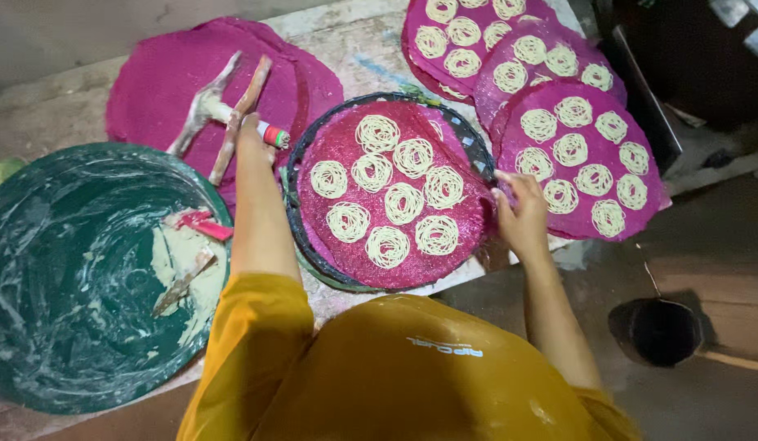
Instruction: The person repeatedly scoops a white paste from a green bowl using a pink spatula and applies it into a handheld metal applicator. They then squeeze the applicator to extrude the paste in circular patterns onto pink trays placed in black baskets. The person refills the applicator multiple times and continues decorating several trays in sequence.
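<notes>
My left hand (250,135) holds a wooden-handled noodle press (224,110) over a stack of bare magenta mesh mats (162,77). My right hand (519,211) pinches the right edge of a magenta mat (465,229) lying on a round black woven tray (296,220). Several coils of pale noodle (403,202) cover that mat.
A large green basin (60,269) with dough remains and a scraper (183,282) sits at the left. Three more magenta mats (587,159) loaded with noodle coils overlap at the upper right. A dark pot (657,331) stands on the floor at the lower right. The table edge runs below the tray.
</notes>
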Motion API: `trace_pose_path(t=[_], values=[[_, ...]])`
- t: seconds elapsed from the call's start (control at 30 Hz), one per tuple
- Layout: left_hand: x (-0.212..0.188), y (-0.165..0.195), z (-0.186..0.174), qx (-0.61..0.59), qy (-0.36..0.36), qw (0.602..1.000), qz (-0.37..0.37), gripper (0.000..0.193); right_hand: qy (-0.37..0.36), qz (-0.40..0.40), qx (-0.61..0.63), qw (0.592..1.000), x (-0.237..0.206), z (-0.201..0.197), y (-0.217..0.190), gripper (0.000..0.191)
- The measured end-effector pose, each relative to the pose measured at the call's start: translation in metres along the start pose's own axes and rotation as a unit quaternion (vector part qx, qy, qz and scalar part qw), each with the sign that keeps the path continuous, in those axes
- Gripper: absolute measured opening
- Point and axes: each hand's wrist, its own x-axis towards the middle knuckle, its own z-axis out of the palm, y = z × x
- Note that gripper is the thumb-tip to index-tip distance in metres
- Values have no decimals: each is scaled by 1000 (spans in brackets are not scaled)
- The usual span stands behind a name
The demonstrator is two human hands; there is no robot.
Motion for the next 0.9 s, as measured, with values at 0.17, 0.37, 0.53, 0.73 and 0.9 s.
trace_pose_path(t=[0.17,0.37,0.53,0.73,0.9], values=[[-51,-37,-34,370,31,823,431,41,-37,-86,-143,985,33,25,10,27],[-158,-34,-104,686,-60,593,417,25,-43,-73,-261,962,69,53,22,15],[-165,-36,-115,725,-47,523,447,29,-34,-77,-302,950,78,67,22,17],[-143,-56,-119,745,-31,520,417,38,-88,45,-271,957,82,76,16,20],[-133,-60,-113,747,-26,530,400,39,-104,110,-212,965,85,79,17,17]])
